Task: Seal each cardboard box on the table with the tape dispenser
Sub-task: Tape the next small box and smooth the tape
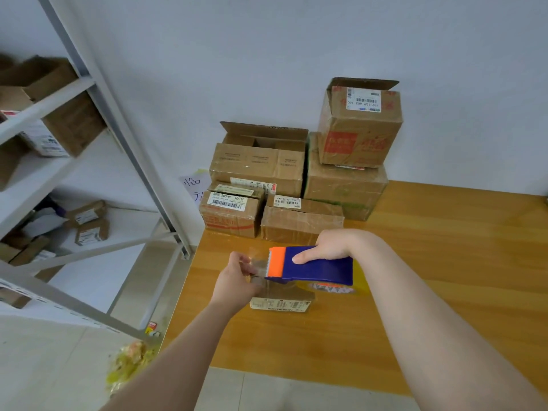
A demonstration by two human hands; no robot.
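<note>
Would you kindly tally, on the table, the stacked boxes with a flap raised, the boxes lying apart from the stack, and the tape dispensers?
Stacked boxes with a flap raised: 2
Boxes apart from the stack: 1
Tape dispensers: 1
Total: 4

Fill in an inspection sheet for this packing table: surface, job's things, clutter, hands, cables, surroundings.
Surface: wooden table, glossy.
Job's things: tape dispenser over a small box; stacked boxes at the back, two with flaps up.
Clutter: yellow wrapper on the floor.
Hands: right hand grips the dispenser; left hand pinches the tape end.
Cables: nothing seen.
Surroundings: metal shelf with boxes at left; white wall.
</note>
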